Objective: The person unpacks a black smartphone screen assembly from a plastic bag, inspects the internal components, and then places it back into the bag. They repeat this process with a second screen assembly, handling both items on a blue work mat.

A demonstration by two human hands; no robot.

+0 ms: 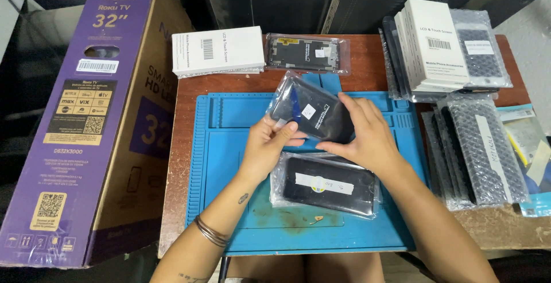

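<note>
Black phone screen in clear plastic bag [313,111] | gripped by left hand [270,142] and right hand [361,137] | above blue silicone mat [218,145], tabletop [186,88] centre

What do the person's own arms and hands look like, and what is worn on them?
Both arms are bare, with no sleeves or gloves. The left hand has thin metal bangles on its forearm and a small dark tattoo above them. The right hand wears nothing visible.
</note>
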